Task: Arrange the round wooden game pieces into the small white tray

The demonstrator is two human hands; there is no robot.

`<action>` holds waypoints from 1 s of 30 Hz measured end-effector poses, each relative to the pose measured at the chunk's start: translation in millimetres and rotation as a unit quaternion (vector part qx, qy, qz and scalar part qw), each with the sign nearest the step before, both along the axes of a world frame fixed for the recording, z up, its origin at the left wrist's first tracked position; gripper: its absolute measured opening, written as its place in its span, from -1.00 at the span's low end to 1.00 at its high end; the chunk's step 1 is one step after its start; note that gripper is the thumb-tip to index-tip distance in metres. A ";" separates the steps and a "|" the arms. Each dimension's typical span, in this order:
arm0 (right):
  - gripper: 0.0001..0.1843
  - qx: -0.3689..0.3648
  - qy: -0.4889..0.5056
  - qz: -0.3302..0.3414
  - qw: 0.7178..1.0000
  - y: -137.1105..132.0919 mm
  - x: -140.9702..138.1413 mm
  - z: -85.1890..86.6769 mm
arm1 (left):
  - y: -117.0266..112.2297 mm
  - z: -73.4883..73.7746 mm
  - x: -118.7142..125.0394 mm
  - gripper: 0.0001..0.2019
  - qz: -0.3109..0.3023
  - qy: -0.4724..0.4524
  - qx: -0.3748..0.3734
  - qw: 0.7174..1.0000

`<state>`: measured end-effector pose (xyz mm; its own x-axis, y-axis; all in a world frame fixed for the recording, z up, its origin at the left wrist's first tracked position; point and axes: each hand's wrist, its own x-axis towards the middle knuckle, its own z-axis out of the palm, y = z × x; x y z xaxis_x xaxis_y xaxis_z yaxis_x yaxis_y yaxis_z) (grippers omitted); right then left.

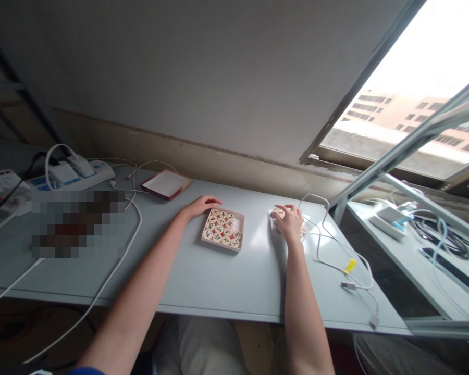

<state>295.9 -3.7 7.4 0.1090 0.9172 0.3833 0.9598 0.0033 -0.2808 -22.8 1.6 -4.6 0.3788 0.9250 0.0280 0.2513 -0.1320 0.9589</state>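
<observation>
A shallow open box [239, 250] stands on the desk with rows of round wooden xiangqi pieces [219, 229] in it, marked with characters. A gap shows at its right side. My left hand [201, 205] lies at the box's far left corner, fingers stretched out along the back edge, holding nothing. To the right of the box, my right hand [291, 224] is curled down over a few more pieces on the desk. Its fingertips close on one xiangqi piece [279, 213]. The palm and fingers hide most of the pieces beneath.
The red-edged box lid [166, 185] lies upturned near the wall. White cables [320, 245] run along the desk's right side. Power strips [72, 174] with plugs stand at left, near a blurred patch. A metal frame [375, 169] rises at right, before the window.
</observation>
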 end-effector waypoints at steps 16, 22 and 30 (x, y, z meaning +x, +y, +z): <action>-0.83 -0.132 -0.112 0.336 0.926 -41.6 -85.2 34.7 | 5.2 -8.5 -1.7 -0.68 0.005 0.004 0.025 1.000; -0.85 -0.058 -0.142 0.259 0.954 -43.2 -93.7 37.2 | 4.7 -6.3 0.5 -0.68 0.003 -0.007 0.022 1.000; -0.70 -0.097 -0.111 0.297 0.943 -39.7 -85.4 33.2 | 3.0 -4.6 1.8 -0.70 0.004 -0.006 0.032 0.999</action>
